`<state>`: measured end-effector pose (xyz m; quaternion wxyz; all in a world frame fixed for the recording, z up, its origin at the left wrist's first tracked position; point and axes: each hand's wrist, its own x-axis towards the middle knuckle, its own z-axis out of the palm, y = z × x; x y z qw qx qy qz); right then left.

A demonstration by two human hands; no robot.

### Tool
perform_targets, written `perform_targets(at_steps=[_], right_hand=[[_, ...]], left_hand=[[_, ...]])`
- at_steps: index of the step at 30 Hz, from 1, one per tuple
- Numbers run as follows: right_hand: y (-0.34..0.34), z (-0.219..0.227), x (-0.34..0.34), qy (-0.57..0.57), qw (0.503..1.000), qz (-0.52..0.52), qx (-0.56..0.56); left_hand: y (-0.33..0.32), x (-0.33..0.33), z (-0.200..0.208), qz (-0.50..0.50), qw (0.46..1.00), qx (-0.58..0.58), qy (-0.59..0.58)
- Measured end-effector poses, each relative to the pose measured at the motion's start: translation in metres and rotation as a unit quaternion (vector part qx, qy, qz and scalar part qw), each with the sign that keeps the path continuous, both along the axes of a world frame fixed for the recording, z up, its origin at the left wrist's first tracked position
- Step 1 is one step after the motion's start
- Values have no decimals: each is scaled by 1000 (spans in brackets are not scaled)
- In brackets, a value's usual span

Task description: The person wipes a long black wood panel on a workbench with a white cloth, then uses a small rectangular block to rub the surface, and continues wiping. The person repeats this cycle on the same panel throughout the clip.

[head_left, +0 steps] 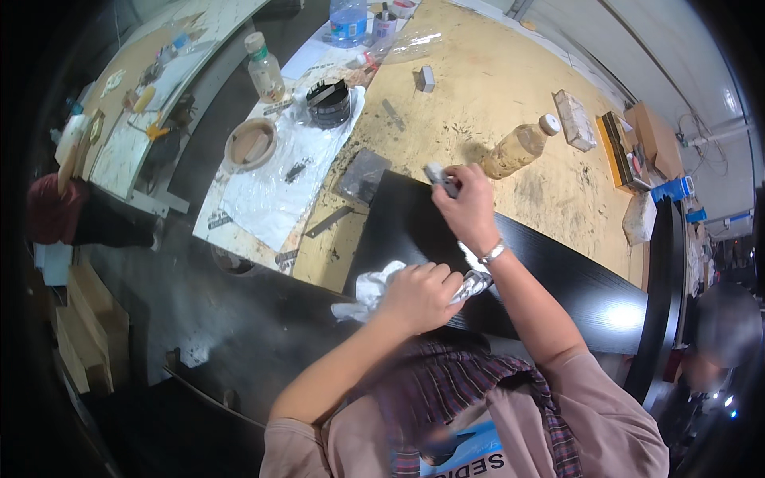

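Observation:
A black wood-grained board (558, 271) lies across the near side of the table in front of me. My left hand (421, 299) is closed around a crumpled white cloth (374, 283) at the board's near left edge. Close to the board's far edge, my right hand (468, 205) grips a small grey block (440, 177) between thumb and fingers. A dark grey flat square pad (365, 175) lies at the board's far left corner. Just beyond my right hand a clear bottle of yellowish liquid (518, 150) rests tilted, its cap white.
To the left, a white plastic sheet (275, 191) bears a round brown bowl (236, 156) and a black tub (351, 107). Beside the sheet lies a dark flat strip (330, 221). Another grey block (426, 79) sits farther back. People stand at the far left (60, 199) and right (725, 331).

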<state>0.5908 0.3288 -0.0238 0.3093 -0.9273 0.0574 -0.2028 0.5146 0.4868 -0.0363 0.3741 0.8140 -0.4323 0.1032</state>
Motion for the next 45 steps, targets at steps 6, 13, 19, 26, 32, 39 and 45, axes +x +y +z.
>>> perform_targets(at_steps=[6,13,19,26,32,39,45], right_hand=[[54,-2,41,32,998,53,4],[43,-9,35,96,995,13,-12],[-56,-6,-20,117,988,-88,-38],[14,1,21,44,998,2,45],[-17,-7,2,120,991,-55,-30],[23,-3,14,81,996,22,10],[-38,-5,-32,113,993,-29,7]], left_hand=[[6,1,2,3,1000,-13,6],[3,5,-4,-22,999,-2,27],[4,5,2,-15,998,-45,51],[1,7,5,-20,998,-20,54],[1,6,7,-17,997,-22,68],[-3,7,8,-31,997,2,77],[2,6,10,-23,996,-29,80]])
